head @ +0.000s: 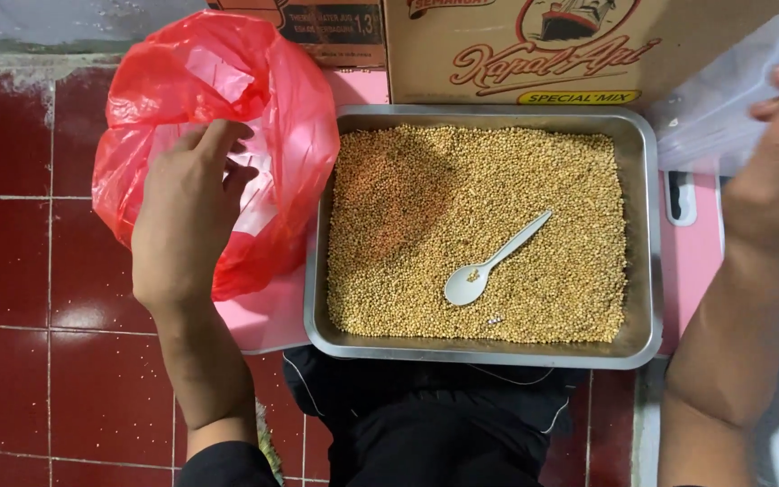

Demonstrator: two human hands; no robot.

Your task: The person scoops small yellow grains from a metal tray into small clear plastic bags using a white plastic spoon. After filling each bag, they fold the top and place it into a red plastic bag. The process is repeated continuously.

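Dark trousers (426, 424) sit under the tray (646, 271). Left hand (187, 216) spreads open on the red bag (182, 81); hold its mouth wide. Right hand (773, 180), blurred, grip unclear, touches clear plastic (723, 117).

Metal tray (649, 271) of yellow grain (462, 207), white spoon (489, 266) in it; cardboard boxes (498, 45) behind; red tiled floor (20, 271)
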